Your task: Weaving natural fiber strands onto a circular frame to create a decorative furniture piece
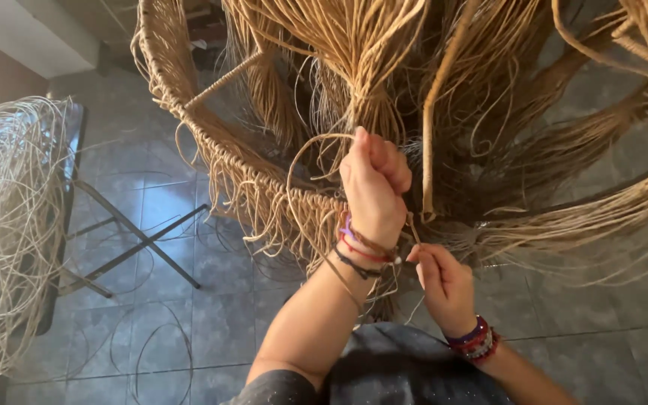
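Observation:
A large woven frame of tan rope hangs in front of me, with long bundles of loose cord falling from it. My left hand is closed in a fist on a cord at the woven rim, several bracelets on its wrist. Lower right, my right hand pinches a thin strand of cord between thumb and fingers, just under the rim. Both wrists wear bead and thread bracelets.
A big tangle of pale cane strands rests on a folding metal stand at the left. Grey floor tiles lie below, with loose strands scattered on them. A pale wall ledge is at top left.

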